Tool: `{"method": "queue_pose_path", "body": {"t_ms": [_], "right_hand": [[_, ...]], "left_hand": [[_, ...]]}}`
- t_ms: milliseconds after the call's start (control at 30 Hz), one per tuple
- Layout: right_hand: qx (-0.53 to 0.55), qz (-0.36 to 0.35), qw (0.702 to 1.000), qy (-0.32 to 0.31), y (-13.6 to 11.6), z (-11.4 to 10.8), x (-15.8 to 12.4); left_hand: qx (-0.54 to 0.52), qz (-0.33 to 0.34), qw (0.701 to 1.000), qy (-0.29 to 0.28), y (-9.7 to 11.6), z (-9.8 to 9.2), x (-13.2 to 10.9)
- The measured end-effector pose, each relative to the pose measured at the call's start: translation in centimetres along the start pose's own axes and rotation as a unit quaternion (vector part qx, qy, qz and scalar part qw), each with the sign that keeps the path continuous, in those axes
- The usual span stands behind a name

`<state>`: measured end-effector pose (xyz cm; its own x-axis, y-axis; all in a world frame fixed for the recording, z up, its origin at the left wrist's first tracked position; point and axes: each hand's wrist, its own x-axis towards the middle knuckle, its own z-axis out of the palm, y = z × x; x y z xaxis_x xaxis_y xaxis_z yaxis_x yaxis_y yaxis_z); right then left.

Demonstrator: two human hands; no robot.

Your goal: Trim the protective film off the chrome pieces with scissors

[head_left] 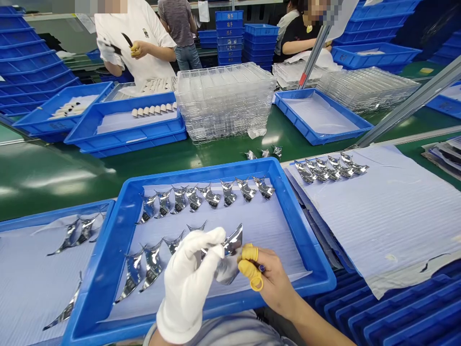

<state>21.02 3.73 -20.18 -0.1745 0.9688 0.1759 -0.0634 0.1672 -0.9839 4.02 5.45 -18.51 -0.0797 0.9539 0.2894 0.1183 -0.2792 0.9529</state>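
My left hand (192, 281), in a white glove, pinches a shiny chrome part (234, 240) above the front of a blue tray (225, 307). My right hand (266, 276) wears yellow finger cots and is closed around a dark pen-like tool (261, 267), close to the right side of that part. Under the hands, the tray is lined with a pale sheet. A row of chrome parts (228, 193) runs along its back, and several more (151, 264) lie at its left front, some partly hidden by my glove.
Another lined tray (111, 206) with chrome parts stands left. On the right, foam sheets (389, 206) carry several chrome parts (336, 167). Behind are clear plastic trays (226, 101), a blue tray (320, 139) and a person in white (144, 43). Stacked blue trays (403, 307) sit at lower right.
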Motion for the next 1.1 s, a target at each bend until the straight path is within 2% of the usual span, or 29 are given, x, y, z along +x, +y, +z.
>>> {"method": "queue_pose_path", "body": {"t_ms": [67,133,267,400,500,567,633,733,833,1000,1100], "right_hand": [[0.034,0.032,0.999,-0.021,-0.3,-0.1,-0.1],[0.068,0.075,0.994,-0.033,-0.6,0.0,-0.2],[0.106,0.125,0.986,-0.008,-1.1,0.2,0.1],[0.086,0.120,0.988,0.033,-1.5,0.3,0.4],[0.042,0.089,0.995,0.034,-1.6,0.3,0.3],[-0.007,0.040,0.999,0.027,-1.5,0.2,0.1],[-0.069,-0.034,0.997,0.024,-1.3,0.1,-0.1],[-0.190,-0.153,0.969,0.035,-0.9,-0.1,-0.5],[-0.268,-0.218,0.938,0.036,-0.5,-0.2,-0.8],[-0.310,-0.246,0.917,0.051,-0.3,-0.4,-0.9],[-0.277,-0.231,0.931,0.055,0.1,-0.4,-0.7]], "left_hand": [[-0.026,-0.122,0.991,0.045,-0.2,0.1,0.3],[-0.053,-0.209,0.975,0.055,-0.3,0.1,0.6],[-0.075,-0.255,0.963,0.045,-0.3,-0.1,0.9],[-0.058,-0.235,0.970,0.027,0.0,0.2,0.7],[-0.032,-0.236,0.971,-0.002,0.4,0.9,0.5],[-0.022,-0.236,0.971,0.001,0.7,1.2,0.4],[-0.005,-0.209,0.978,0.024,0.8,1.3,0.3],[0.012,-0.149,0.988,0.049,0.5,0.8,0.3],[-0.009,-0.124,0.991,0.052,-0.1,-0.1,0.2],[-0.014,-0.086,0.994,0.062,-0.5,-0.6,-0.1],[-0.007,-0.023,0.999,0.046,0.0,-0.5,-0.2]]}}
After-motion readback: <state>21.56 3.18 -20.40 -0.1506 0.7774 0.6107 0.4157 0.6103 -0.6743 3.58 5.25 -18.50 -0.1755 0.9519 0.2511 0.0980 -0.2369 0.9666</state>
